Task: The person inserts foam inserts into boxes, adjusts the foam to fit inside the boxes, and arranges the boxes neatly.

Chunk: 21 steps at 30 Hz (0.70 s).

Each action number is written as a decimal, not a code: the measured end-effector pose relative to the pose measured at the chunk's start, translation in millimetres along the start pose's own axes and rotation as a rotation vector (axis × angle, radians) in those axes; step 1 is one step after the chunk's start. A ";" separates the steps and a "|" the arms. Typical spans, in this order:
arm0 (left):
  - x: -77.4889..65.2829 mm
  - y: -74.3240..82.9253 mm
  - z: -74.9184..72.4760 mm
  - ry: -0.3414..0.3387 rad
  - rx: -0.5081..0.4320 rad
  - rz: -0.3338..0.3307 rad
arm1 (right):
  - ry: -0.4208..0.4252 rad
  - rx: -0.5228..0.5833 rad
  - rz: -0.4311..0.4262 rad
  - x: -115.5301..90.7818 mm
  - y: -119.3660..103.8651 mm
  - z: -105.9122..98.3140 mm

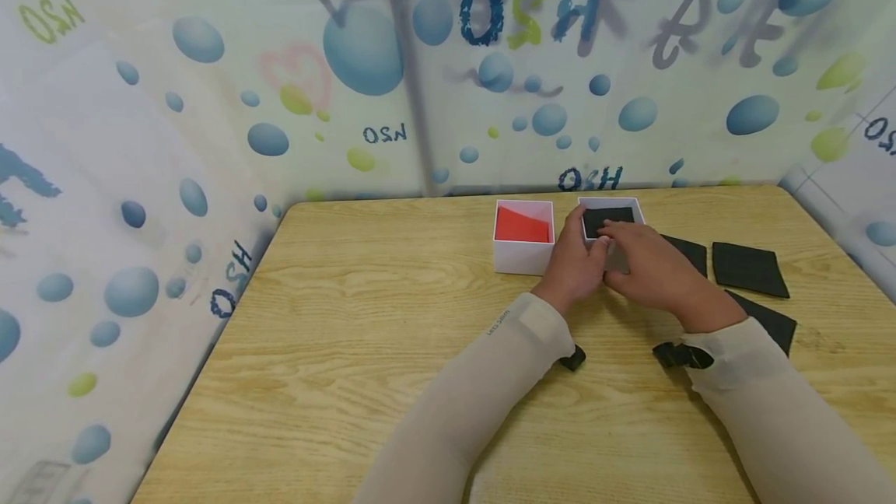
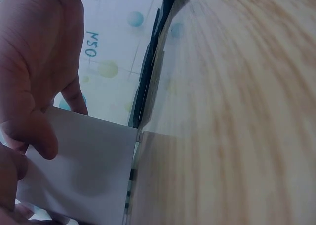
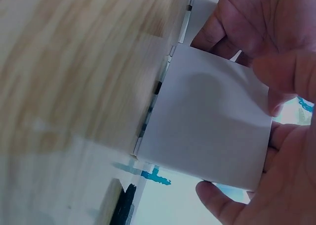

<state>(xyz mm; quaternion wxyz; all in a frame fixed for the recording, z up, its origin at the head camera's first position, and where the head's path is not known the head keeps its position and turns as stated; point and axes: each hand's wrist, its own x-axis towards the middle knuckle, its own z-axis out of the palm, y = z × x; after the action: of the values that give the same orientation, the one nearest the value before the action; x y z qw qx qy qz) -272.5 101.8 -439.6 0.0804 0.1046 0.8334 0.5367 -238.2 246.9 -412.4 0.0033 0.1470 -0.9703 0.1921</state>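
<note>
A small white box (image 1: 640,209) with a black square (image 1: 616,215) inside stands near the table's far edge. My left hand (image 1: 570,261) grips the box at its left side. Above its front, my right hand (image 1: 647,264) curves over the rim, its fingertips touching the black square inside; whether they grip or only press is hidden. In the right wrist view, the box's plain white front (image 3: 207,121) faces the camera, with fingers of both hands around its edges. The left wrist view has the same white wall (image 2: 89,170) with a thumb (image 2: 45,143) laid against it.
A second white box (image 1: 523,257), holding red pieces (image 1: 521,225), stands just left. On the right lie several black squares, including a far one (image 1: 750,269) and a nearer one (image 1: 770,323) partly under my sleeve. A patterned wall covering (image 1: 448,138) hangs behind the wooden table (image 1: 336,317).
</note>
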 end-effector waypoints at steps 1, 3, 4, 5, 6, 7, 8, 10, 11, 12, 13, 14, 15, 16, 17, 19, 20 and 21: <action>0.0 0.0 -0.1 0.000 -0.001 0.000 | 0.002 0.010 -0.001 -0.1 0.4 -0.1; -0.2 0.0 -0.2 -0.001 -0.005 0.000 | 0.008 0.028 -0.002 -0.4 0.6 0.1; -0.2 -0.1 -0.3 -0.002 -0.006 -0.001 | 0.010 0.032 -0.004 -0.4 1.0 0.2; -0.1 -0.2 -0.4 -0.002 -0.006 0.000 | 0.013 0.030 -0.006 -0.4 1.5 0.4; -0.1 -0.3 -0.3 -0.002 -0.005 0.001 | 0.012 0.027 -0.008 -0.4 1.4 0.4; 0.1 -0.5 -0.4 -0.002 -0.004 0.003 | 0.010 0.020 -0.009 -0.2 1.5 0.5; 0.2 -0.7 -0.4 -0.003 -0.005 0.003 | 0.005 0.010 -0.008 0.0 1.7 0.6; 0.4 -1.1 -0.3 -0.003 -0.004 0.007 | -0.003 -0.005 -0.008 0.1 0.8 0.2; 0.6 -1.2 -0.3 -0.003 -0.005 0.008 | -0.006 -0.011 -0.006 0.2 0.5 0.0; 0.7 -1.3 -0.4 -0.004 -0.005 0.010 | -0.011 -0.015 -0.006 0.0 -0.1 -0.4; 0.8 -1.4 -0.4 -0.004 -0.006 0.011 | -0.013 -0.019 -0.006 -0.2 -0.2 -0.7; 1.0 -1.4 -0.4 -0.004 -0.007 0.012 | -0.015 -0.020 -0.006 -0.5 -0.3 -0.9; 1.0 -1.4 -0.3 -0.004 -0.008 0.012 | -0.016 -0.019 -0.005 -0.8 -0.9 -1.3; 1.1 -1.4 -0.4 -0.003 -0.008 0.012 | -0.016 -0.020 -0.006 -1.1 -0.8 -1.5; 1.1 -1.3 -0.4 -0.003 -0.007 0.011 | -0.017 -0.019 -0.006 -1.3 -0.7 -1.6; 1.1 -1.2 -0.3 -0.002 -0.006 0.009 | -0.015 -0.015 -0.007 -1.8 -0.7 -1.9; 1.0 -1.1 -0.2 -0.002 -0.005 0.008 | -0.013 -0.010 -0.009 -1.8 -0.6 -2.0; 0.9 -1.0 -0.3 -0.002 -0.006 0.007 | -0.010 -0.005 -0.012 -1.7 -0.6 -2.0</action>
<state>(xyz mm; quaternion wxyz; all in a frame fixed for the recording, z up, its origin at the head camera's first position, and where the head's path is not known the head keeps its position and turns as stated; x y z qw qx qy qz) -273.5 101.4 -440.4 0.0797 0.1078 0.8315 0.5392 -236.5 247.6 -410.5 0.0001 0.1536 -0.9699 0.1891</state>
